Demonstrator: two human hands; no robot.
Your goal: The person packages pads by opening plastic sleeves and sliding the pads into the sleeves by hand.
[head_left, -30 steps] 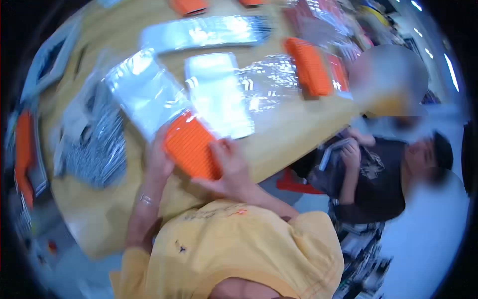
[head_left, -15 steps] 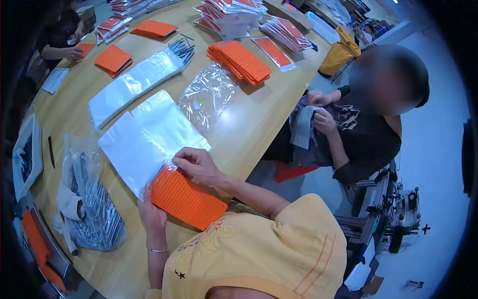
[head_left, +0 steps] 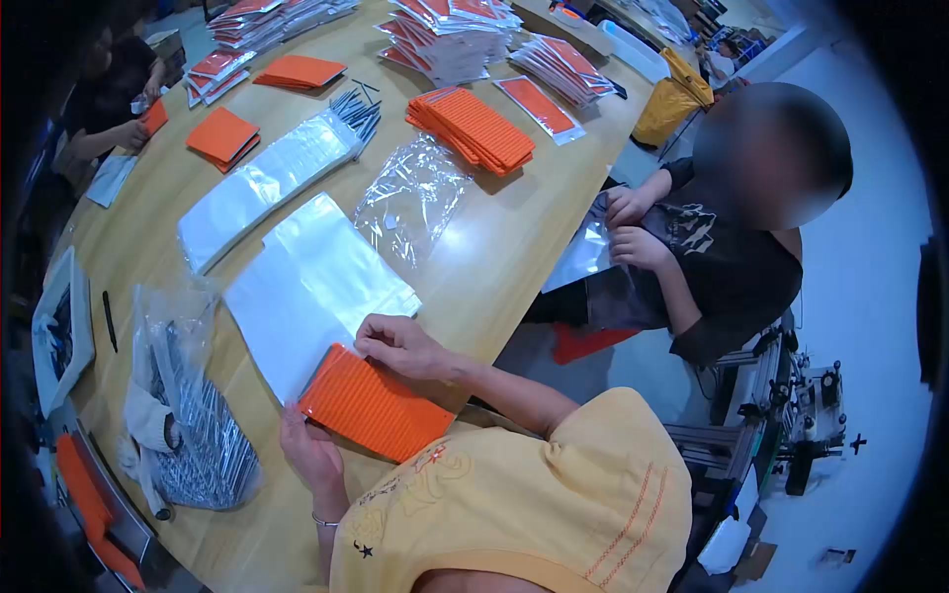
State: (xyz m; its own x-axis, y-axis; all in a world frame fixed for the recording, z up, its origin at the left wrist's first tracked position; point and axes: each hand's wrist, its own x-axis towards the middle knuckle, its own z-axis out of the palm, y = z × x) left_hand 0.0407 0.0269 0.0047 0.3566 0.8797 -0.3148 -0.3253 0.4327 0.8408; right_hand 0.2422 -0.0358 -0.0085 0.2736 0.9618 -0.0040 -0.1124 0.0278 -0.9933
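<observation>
An orange ribbed rectangular pad (head_left: 376, 403) lies tilted in front of my chest, its surface glossy as if under clear film. My left hand (head_left: 310, 447) grips its left edge, with some fingers hidden beneath. Over the upper right edge, my right hand (head_left: 400, 346) has its thumb and fingertips pinched together; what is between them is too small to make out. Just beyond the pad lie flat white-looking plastic bags (head_left: 316, 277), overlapping on the table.
A co-worker (head_left: 736, 237) sits at the right with a clear bag; another person (head_left: 119, 94) is at far left. Around the table (head_left: 494, 296) are orange pads (head_left: 473, 128), packed stacks (head_left: 450, 40), a bag of dark sticks (head_left: 203, 435), a pen (head_left: 110, 321) and a white tray (head_left: 61, 331).
My hands and the orange pad have shifted slightly relative to the white bags. The co-worker's grey piece is out of sight, and a clear bag shows below their hands.
</observation>
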